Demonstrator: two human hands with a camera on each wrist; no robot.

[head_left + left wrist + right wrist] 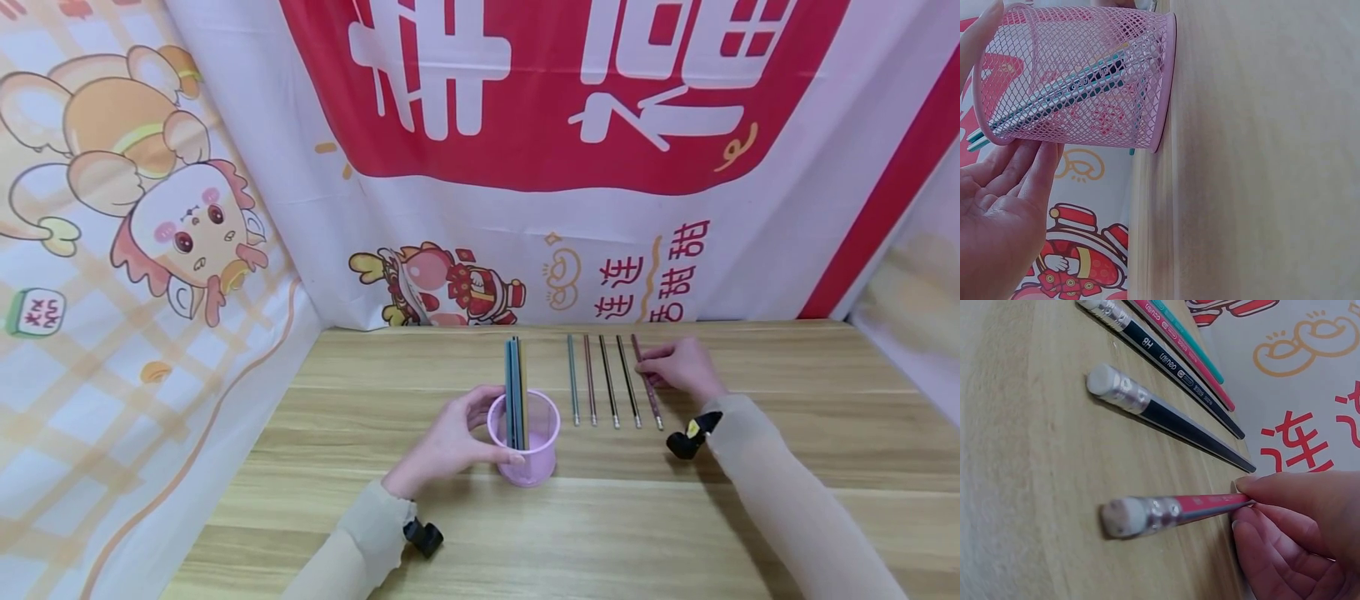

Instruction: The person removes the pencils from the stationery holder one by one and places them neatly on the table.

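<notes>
A pink mesh pen cup [529,467] stands upright on the table, with several pencils [515,392] leaning inside it. My left hand [457,433] holds the cup by its rim from the left, thumb in front and fingers behind. In the left wrist view the pencils show through the mesh [1079,87]. On the table to the right, several pencils lie in a row: a green one [573,379], a red one [590,379] and black ones [609,379]. My right hand [681,367] pinches the rightmost red pencil [1210,505] between thumb and fingers; its white eraser end points toward me.
The wooden table [360,533] meets a white printed cloth [450,208] at the back. Another patterned cloth [97,375] hangs on the left. A black wrist camera [423,537] sits on my left cuff, another [684,442] on my right.
</notes>
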